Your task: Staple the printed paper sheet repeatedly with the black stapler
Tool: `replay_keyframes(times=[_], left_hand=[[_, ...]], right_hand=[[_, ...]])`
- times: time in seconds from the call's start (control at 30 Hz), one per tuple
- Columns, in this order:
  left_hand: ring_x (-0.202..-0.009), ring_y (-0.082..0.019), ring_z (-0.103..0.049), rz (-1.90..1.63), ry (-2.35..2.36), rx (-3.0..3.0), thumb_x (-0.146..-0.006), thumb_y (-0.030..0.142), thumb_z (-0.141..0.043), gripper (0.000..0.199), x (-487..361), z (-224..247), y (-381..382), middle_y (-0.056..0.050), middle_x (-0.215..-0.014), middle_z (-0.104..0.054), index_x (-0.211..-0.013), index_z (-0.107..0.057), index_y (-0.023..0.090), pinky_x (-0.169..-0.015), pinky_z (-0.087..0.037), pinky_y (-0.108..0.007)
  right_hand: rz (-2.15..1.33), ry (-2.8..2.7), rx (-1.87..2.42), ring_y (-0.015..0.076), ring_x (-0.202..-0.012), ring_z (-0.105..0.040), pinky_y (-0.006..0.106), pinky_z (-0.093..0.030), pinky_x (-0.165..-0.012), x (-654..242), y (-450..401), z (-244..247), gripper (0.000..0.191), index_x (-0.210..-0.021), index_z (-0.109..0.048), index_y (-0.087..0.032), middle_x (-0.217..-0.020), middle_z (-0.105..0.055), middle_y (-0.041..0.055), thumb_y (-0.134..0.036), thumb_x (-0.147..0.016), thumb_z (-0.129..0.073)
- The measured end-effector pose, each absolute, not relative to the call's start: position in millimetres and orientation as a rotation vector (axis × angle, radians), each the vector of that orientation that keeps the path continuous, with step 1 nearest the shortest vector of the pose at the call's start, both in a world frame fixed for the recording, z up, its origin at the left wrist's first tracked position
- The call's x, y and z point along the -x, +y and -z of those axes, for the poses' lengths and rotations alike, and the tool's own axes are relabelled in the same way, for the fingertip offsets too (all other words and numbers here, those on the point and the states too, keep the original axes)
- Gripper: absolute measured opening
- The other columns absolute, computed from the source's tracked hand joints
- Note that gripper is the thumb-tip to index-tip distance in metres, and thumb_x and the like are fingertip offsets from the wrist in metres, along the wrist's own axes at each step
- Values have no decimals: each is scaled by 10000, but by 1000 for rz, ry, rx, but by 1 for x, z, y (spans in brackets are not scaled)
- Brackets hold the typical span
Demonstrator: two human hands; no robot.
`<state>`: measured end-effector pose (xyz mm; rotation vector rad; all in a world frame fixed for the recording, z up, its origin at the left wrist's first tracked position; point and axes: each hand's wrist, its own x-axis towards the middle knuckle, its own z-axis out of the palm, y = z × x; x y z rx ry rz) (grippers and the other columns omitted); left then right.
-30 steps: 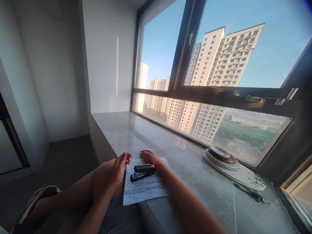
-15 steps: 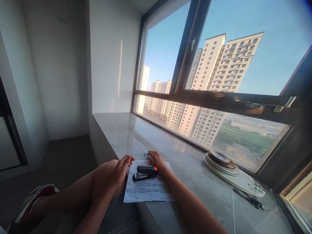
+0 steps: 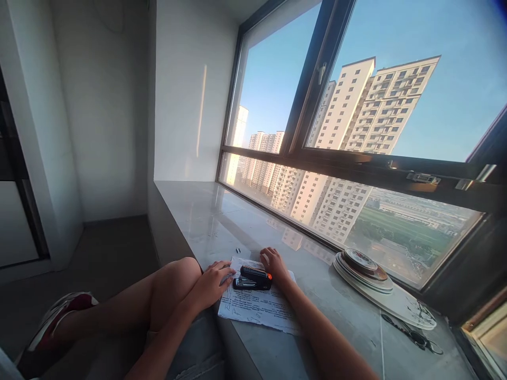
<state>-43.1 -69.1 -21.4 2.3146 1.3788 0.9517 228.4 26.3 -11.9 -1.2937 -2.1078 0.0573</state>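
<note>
A black stapler (image 3: 253,278) with an orange end lies on printed sheets of paper (image 3: 259,311) at the edge of the grey stone sill. My left hand (image 3: 216,282) rests at the paper's left edge, fingers apart and pointing toward the stapler, holding nothing. On the other side, my right hand (image 3: 274,264) lies just beyond the stapler's orange end, its fingers loosely bent and apart, with nothing seen in them. A small metallic piece, perhaps staples (image 3: 238,250), sits on the sill beyond the paper.
Stacked plates (image 3: 362,266) stand on an oval white board (image 3: 414,309) by the window at the right. Scissors (image 3: 415,335) lie in front of them. My bent knee (image 3: 178,274) is beside the sill's left edge.
My left hand has come down and rightward onto the paper's edge. The stapler and paper appear farther right in the view, and my right hand has moved away from the small metallic piece.
</note>
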Motion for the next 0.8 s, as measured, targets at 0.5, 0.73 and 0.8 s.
replay_keyframes(times=[0.5, 0.73, 0.8], left_hand=[[-1366, -291, -474, -988, 1345, -2325, -917, 280, -505, 258, 40, 17, -69, -83, -1435, -566, -1100, -685, 252, -1161, -351, -488], [-1357, -311, -481, -1099, 1302, -2288, -888, 269, -532, 256, 40, 30, -63, -87, -1406, -587, -1077, -703, 253, -1144, -374, -494], [-1373, -311, -463, -1075, 1307, -2285, -896, 284, -528, 269, 41, 31, -63, -84, -1415, -578, -1102, -698, 259, -1136, -386, -486]], right_hand=[[-413, -2502, 1107, 106, -620, -432, 223, -331, -589, -251, -30, -41, 375, -837, -567, -190, -689, -549, -38, -549, -824, -675], [-490, -2412, 1452, 126, -652, -430, 249, -370, -601, -390, -23, -54, 436, -720, -507, -186, -670, -468, -34, -590, -778, -659], [-615, -2460, 1458, 140, -672, -471, 258, -405, -624, -403, -29, -52, 419, -738, -542, -181, -691, -510, -19, -574, -765, -683]])
